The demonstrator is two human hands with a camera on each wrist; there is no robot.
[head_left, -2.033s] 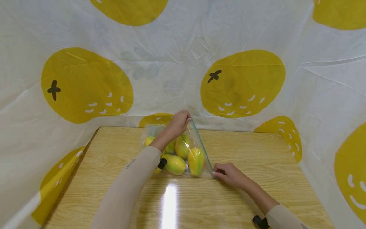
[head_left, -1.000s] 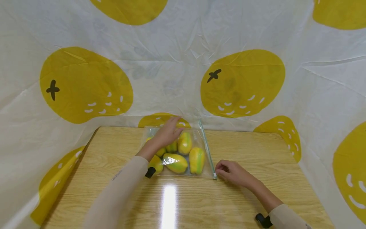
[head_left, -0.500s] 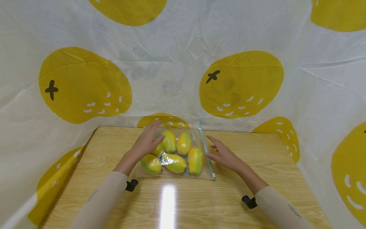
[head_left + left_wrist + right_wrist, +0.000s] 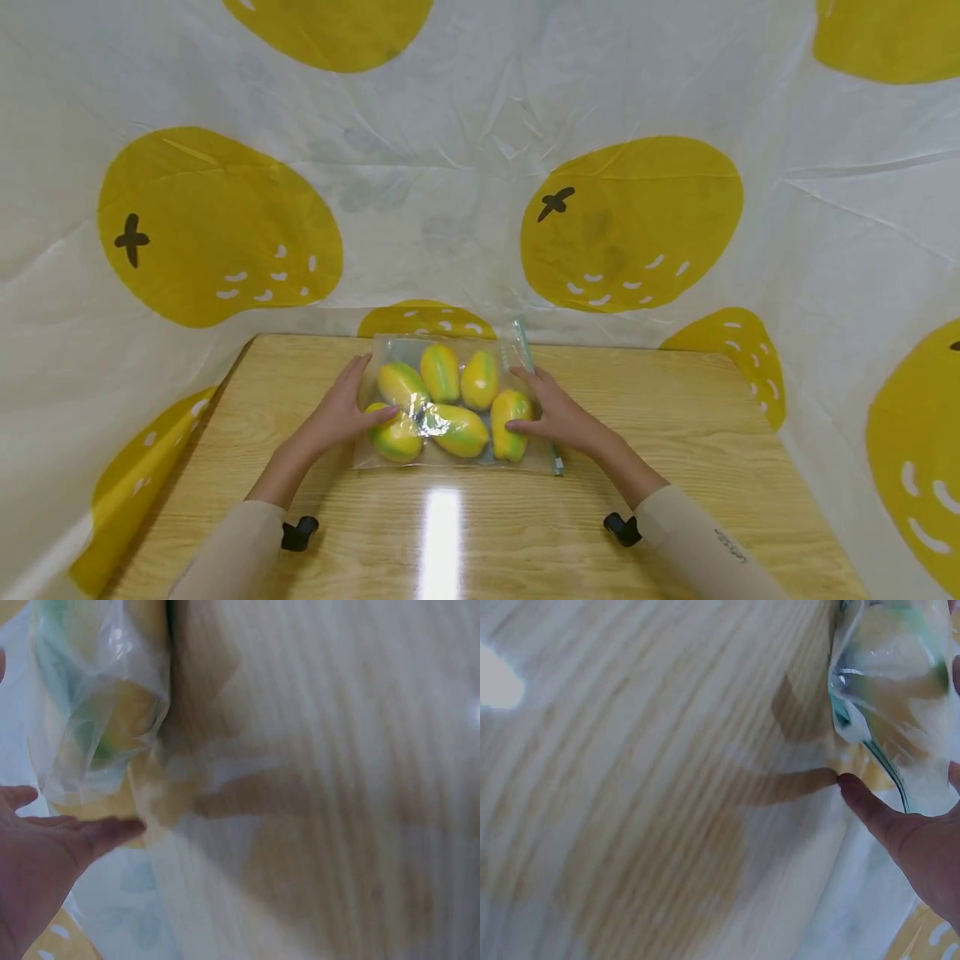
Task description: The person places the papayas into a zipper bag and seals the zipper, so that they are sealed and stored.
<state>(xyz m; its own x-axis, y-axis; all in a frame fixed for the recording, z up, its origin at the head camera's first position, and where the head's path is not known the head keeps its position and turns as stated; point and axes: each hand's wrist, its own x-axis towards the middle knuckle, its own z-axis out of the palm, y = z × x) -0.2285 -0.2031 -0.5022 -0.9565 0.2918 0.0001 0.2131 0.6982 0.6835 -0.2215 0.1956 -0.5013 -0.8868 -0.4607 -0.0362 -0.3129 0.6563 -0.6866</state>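
A clear zip bag [image 4: 367,457] lies flat on the wooden table, holding several yellow-green fruits [image 4: 456,431] that look like mangoes or small papayas. Its teal zip strip [image 4: 522,343] runs along the right end, with a white slider [image 4: 558,464] at the near corner. At the bag's left end is my left hand [image 4: 341,414], fingers spread and thumb over a fruit. My right hand [image 4: 561,414] spans the zip end, partly covering the strip, its thumb over the rightmost fruit. Both wrist views show extended fingers beside the bag; firm contact cannot be told.
The wooden table [image 4: 675,417] stretches out on both sides of the bag and in front of it. A white cloth [image 4: 435,192] printed with big yellow fruits hangs behind and at the sides. Black wrist cameras [image 4: 300,533] sit under the forearms.
My left hand let go of the zip's far end and moved left to the bag's left end. My right hand left the near zip corner and moved onto the right end. The bag settled flat.
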